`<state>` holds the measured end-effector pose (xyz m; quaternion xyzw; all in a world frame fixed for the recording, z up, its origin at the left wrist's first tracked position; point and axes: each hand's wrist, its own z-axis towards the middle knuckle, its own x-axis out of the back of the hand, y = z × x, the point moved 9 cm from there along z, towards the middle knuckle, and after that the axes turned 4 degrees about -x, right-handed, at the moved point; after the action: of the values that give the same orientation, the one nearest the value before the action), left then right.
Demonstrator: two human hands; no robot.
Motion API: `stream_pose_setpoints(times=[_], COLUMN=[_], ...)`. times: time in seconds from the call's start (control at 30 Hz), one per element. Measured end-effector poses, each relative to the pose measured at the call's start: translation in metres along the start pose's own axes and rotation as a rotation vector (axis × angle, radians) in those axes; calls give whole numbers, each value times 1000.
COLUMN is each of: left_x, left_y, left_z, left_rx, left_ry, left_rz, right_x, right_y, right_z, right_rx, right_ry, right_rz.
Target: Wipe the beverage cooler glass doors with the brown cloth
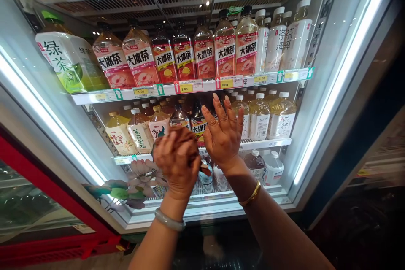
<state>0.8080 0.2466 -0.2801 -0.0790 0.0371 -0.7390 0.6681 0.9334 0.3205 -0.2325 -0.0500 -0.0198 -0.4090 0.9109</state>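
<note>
My left hand is closed in a fist in front of the middle shelf of an open drinks fridge; what it grips is hidden. A grey bangle sits on that wrist. My right hand is beside it, fingers stretched upward and slightly apart, holding nothing. It hovers in front of a dark iced-tea bottle and pale tea bottles on the middle shelf. A gold bangle is on the right wrist.
The top shelf carries a large green-tea bottle, a row of peach and lemon iced-tea bottles and white-labelled bottles. Price tags line the shelf edges. Squat bottles stand on the bottom shelf. A red-framed cabinet stands at left.
</note>
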Motion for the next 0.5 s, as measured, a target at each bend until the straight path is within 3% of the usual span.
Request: stream_pose_setpoints(times=[0.1, 0.23, 0.33, 0.4, 0.5], left_x=[-6, 16, 29, 26, 9], left_y=[16, -31, -58, -50, -10], left_z=[7, 27, 28, 24, 17], left_rx=[-99, 104, 262, 244, 87], left_ry=[-77, 52, 151, 148, 42], left_rz=[-55, 23, 76, 65, -9], right_x=[0, -3, -4, -4, -4], right_y=[0, 1, 0, 0, 0], right_z=[0, -1, -2, -2, -1], right_rx=[2, 4, 13, 12, 7], right_ry=[0, -48, -64, -59, -36], right_rz=[5, -8, -16, -17, -6])
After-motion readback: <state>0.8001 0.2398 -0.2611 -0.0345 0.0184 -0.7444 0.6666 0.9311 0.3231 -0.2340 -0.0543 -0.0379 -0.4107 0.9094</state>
